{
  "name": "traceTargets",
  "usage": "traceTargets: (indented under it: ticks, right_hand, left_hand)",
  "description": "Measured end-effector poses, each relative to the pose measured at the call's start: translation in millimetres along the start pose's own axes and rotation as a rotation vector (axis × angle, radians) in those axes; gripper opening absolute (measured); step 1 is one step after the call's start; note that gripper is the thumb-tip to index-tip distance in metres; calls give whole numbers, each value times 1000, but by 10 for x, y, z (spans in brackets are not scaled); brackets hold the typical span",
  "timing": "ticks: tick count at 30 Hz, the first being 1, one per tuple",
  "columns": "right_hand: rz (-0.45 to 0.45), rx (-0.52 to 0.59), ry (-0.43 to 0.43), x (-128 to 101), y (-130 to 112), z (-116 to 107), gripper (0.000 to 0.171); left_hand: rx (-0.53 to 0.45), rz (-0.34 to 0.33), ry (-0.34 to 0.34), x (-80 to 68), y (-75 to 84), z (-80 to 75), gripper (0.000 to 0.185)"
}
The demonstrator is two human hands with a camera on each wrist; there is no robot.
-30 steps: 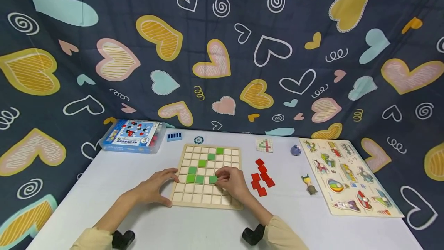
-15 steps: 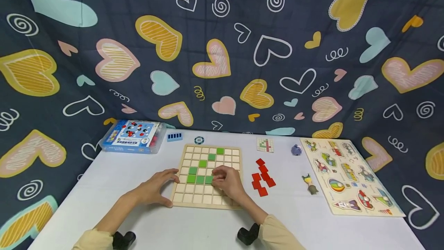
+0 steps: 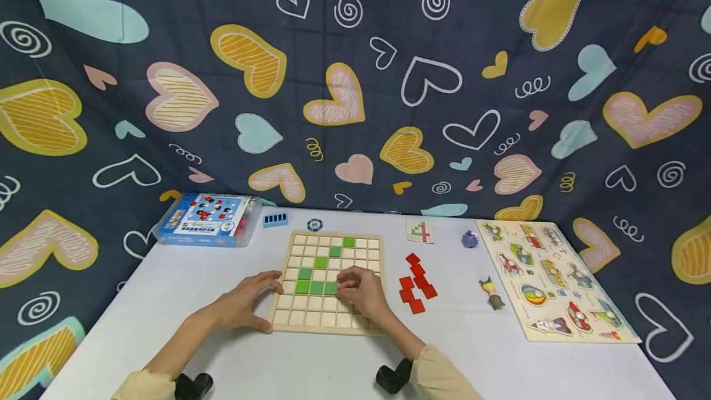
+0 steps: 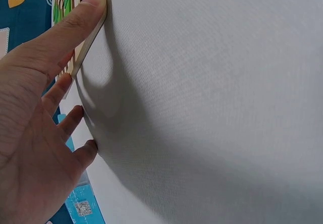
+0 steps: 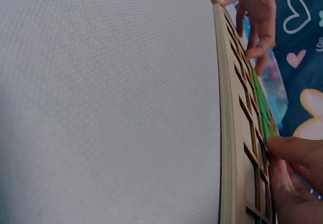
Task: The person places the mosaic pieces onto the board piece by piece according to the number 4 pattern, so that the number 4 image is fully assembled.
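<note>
A wooden grid board [image 3: 328,316] lies on the white table, with several green tiles [image 3: 309,281] set in its cells. My right hand [image 3: 361,292] rests on the board, its curled fingertips on the rightmost green tile [image 3: 331,287] of a row of three. In the right wrist view those fingertips [image 5: 295,151] meet the green tiles [image 5: 260,103] above the board's edge [image 5: 227,133]. My left hand [image 3: 244,304] touches the board's near left corner with straight fingers. Its thumb [image 4: 86,17] presses the board's edge [image 4: 83,52].
Several red tiles [image 3: 416,286] lie right of the board, with a small pattern card [image 3: 420,231] behind them. A blue box [image 3: 208,218] stands at the back left. A picture puzzle board [image 3: 550,276], a small figure [image 3: 491,294] and a grey piece [image 3: 469,239] lie on the right.
My right hand slid the green tile left and set it flat beside the two green tiles in that row. The left hand stayed at the board's corner.
</note>
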State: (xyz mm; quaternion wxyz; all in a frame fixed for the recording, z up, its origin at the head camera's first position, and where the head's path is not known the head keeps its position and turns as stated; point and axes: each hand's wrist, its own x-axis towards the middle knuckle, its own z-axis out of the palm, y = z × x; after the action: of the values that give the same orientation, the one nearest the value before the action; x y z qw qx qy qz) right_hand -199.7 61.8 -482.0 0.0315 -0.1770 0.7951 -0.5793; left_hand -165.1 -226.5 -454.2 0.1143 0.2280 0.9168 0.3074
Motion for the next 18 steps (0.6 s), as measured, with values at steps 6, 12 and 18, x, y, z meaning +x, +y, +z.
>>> traceTargets:
  ticks: [6, 12, 18]
  right_hand:
    - [11, 42, -2, -16, 7, -21, 25]
    - [17, 102, -14, -47, 2, -56, 25]
    - [56, 66, -15, -56, -12, -118, 26]
  left_hand:
    - [7, 31, 6, 6, 5, 0, 60]
    - [3, 18, 5, 5, 17, 7, 61]
    - [9, 4, 2, 0, 17, -2, 62]
